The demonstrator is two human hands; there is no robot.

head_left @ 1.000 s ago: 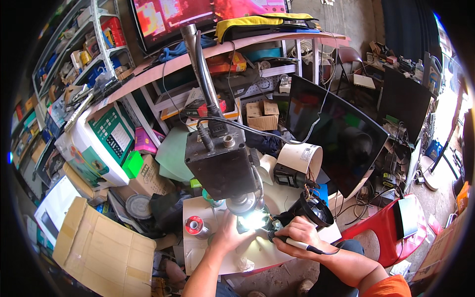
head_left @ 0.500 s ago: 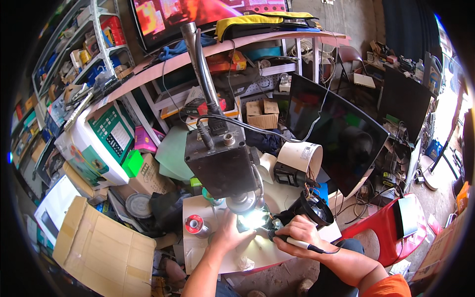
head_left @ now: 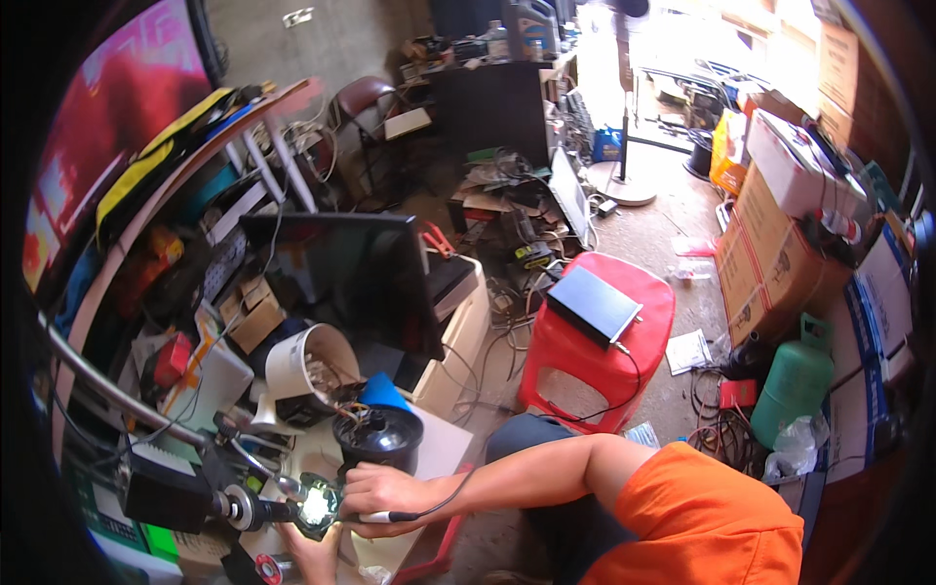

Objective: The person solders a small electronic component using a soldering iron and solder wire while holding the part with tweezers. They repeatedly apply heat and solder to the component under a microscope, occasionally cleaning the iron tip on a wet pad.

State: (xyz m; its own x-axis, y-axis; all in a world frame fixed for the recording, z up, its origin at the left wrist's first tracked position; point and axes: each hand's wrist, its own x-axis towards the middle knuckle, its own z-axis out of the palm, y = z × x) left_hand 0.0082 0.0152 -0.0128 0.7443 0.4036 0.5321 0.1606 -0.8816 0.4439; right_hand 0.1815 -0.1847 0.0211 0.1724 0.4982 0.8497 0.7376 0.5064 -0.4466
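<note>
My right hand (head_left: pixel 382 494) is closed around a soldering iron (head_left: pixel 392 517) with a white handle and a dark cord. Its tip is lost near a brightly lit spot. At the lower edge, the fingers of my left hand (head_left: pixel 314 554) close on the near edge of a small dark piece (head_left: pixel 319 507), its detail washed out by glare. Right over it reaches the lens end of a black inspection-camera box (head_left: pixel 168 499) on a metal arm. Just beyond my right hand stands a round black motor housing (head_left: pixel 378 439) with loose wires. A red solder spool (head_left: pixel 269 568) lies left of my left hand.
A red plastic stool (head_left: pixel 648 322) at right bears a flat dark box (head_left: pixel 595 304), joined to a cable. Behind the work lie a cream cylinder (head_left: pixel 314 363) and a dark flat screen (head_left: pixel 341 278). Cartons (head_left: pixel 770 268) and a green gas cylinder (head_left: pixel 792 382) stand far right.
The view has swung to the right, so the work now sits at the lower left and the stool shows fully. Both hands stay at the lit piece, the iron still in my right.
</note>
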